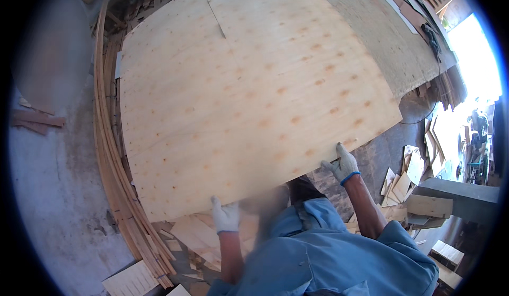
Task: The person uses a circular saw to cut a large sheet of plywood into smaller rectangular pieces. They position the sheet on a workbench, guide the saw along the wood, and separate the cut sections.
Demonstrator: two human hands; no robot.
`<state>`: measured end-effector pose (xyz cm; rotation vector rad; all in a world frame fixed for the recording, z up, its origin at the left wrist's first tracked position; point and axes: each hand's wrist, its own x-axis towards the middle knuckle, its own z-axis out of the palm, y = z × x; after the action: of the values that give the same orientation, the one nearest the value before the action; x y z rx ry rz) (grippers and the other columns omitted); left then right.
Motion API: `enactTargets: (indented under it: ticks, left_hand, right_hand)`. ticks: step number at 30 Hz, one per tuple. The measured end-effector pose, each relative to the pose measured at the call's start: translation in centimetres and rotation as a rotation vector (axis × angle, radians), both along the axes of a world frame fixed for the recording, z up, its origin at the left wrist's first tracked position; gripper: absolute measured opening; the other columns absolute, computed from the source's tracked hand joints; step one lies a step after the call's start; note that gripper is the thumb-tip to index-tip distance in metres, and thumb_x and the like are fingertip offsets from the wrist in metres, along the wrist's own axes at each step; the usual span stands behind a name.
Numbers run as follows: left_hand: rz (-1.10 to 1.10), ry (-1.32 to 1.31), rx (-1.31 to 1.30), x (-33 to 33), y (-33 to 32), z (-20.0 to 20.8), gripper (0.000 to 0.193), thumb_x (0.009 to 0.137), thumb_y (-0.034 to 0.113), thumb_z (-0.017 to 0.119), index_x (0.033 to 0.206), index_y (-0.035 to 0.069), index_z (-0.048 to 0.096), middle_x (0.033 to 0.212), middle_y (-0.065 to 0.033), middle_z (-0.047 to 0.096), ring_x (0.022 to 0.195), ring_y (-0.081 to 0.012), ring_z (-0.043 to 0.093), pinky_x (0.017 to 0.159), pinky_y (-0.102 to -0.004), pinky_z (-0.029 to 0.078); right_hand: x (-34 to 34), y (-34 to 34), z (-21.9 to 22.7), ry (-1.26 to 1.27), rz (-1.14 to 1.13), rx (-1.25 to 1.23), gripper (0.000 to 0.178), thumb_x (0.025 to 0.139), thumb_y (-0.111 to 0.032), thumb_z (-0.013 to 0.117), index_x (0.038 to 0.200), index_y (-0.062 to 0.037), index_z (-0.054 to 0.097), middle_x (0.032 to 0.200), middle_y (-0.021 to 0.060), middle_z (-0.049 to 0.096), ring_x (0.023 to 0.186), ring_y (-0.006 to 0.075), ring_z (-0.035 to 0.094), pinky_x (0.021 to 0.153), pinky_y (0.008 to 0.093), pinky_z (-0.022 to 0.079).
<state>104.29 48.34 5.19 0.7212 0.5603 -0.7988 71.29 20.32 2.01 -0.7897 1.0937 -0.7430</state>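
- One huge, pale, knotty wood veneer sheet (254, 99) hogs the view, filling the middle and spreading up past 11 and 12 o'clock. There's a dark slit (213, 12) running in from its far edge, around 11.
- Left hand (226, 216), in a whitish work glove, is between 6 and 7 o'clock. It's gripping the near edge, thumb up on the face; can't really see what the other fingers do underneath.
- Right hand (344, 164), same kind of glove but with a blue cuff (350, 177) showing, is between 3 and 4. It's clamped on that same edge, thumb on top too.
- Blue jacket (339, 259) on the wearer, down at 5.
- Long wooden strips (114, 190) run right beside the sheet, curving (fisheye, lol) from 10 down to 7.
- A weathered board (379, 46) sits past the sheet's edge between 1 and 2, with some dark corded tool (432, 40) on its far side at 2. Too small to say what kind.
- Broken veneer scraps (401, 187) are heaped between 3 and 4, just beside a grey beam (461, 194).
- Reddish-brown offcuts (37, 120) lie on the floor (42, 190) at 9.
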Motion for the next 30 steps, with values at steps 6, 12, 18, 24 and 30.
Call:
enactTargets:
  ticks: [6,12,18,24,30]
  left_hand:
    - [-0.005,-0.033,0.056,1.4,-1.3,-0.2,0.044,0.098,0.026,0.057,0.138,0.011,0.045,0.139,-0.0111,0.052,0.129,-0.03,0.048,0.109,-0.0547,0.039]
    - [-0.003,-0.052,0.112,2.8,-2.3,-0.8,0.047,0.097,0.029,0.06,0.138,0.011,0.045,0.139,-0.0112,0.052,0.13,-0.03,0.048,0.109,-0.0548,0.039]
    - [0.026,-0.008,0.117,4.3,-4.5,0.0,0.042,0.098,0.022,0.057,0.138,0.016,0.044,0.14,-0.0096,0.05,0.13,-0.0296,0.048,0.108,-0.056,0.039]
    - [0.021,-0.006,0.093,5.5,-6.3,-0.2,0.042,0.098,0.022,0.059,0.137,0.015,0.045,0.139,-0.0099,0.051,0.129,-0.03,0.048,0.108,-0.0553,0.039]
    - [0.012,-0.027,0.07,5.7,-7.5,0.2,0.042,0.098,0.021,0.059,0.137,0.012,0.046,0.138,-0.0104,0.052,0.128,-0.0299,0.05,0.109,-0.0539,0.04]
  right_hand:
    - [1.1,-1.3,-1.2,-0.078,-0.072,0.098,0.057,0.074,-0.025,0.083,0.115,0.0047,0.055,0.098,0.0182,0.068,0.086,0.0283,0.068,0.076,0.0367,0.054]
    - [2.2,-2.3,-0.8,0.132,0.043,-0.048,0.066,0.074,-0.031,0.082,0.12,0.0066,0.053,0.105,0.0216,0.067,0.095,0.0335,0.065,0.082,0.0383,0.053]
    - [3.7,-4.3,0.0,0.404,0.181,-0.251,0.074,0.074,-0.037,0.081,0.124,0.0085,0.052,0.111,0.025,0.065,0.104,0.0386,0.062,0.088,0.0398,0.051]
    - [3.8,-6.6,-4.4,0.121,-0.049,-0.113,0.071,0.075,-0.036,0.08,0.124,0.0075,0.052,0.108,0.0245,0.066,0.101,0.0391,0.064,0.087,0.0402,0.052]
    - [5.6,-7.0,0.2,0.23,0.045,-0.113,0.071,0.076,-0.036,0.081,0.125,0.0072,0.051,0.108,0.0231,0.067,0.1,0.0362,0.065,0.087,0.0386,0.052]
